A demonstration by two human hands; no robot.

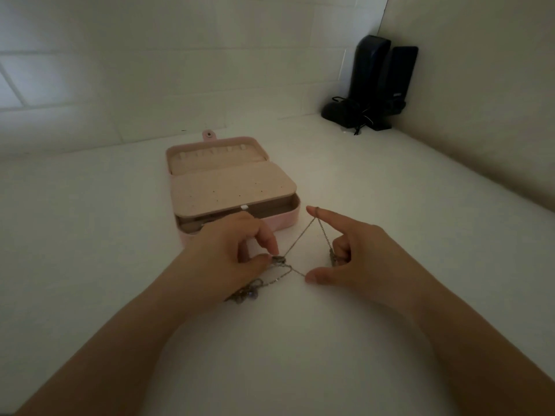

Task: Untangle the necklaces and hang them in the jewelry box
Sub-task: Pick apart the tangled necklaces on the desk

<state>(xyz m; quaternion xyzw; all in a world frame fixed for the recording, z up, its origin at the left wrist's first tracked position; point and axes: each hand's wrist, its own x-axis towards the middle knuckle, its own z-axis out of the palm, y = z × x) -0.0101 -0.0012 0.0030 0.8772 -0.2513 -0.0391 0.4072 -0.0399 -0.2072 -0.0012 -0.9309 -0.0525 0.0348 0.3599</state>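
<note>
Pinching a small metal piece of the necklaces (280, 261) between thumb and forefinger, the left hand (231, 256) sits low over the white table (90, 265), with a bunched tangle of chain and beads lying under its heel. Just beyond this hand lies the pink jewelry box (232, 183), lid flat open; a row of small hooks lines the lid's far edge, all bare. A cream panel with tiny holes covers most of the base, and the open slot beneath it looks dark, its contents unclear. Thin chain runs from the left fingers up to the right hand (357, 253), looped over its raised forefinger, down to a clump held by the curled fingers, and across to the thumb tip. Far beyond the right hand, two black speakers (380, 82) stand in the corner.
</note>
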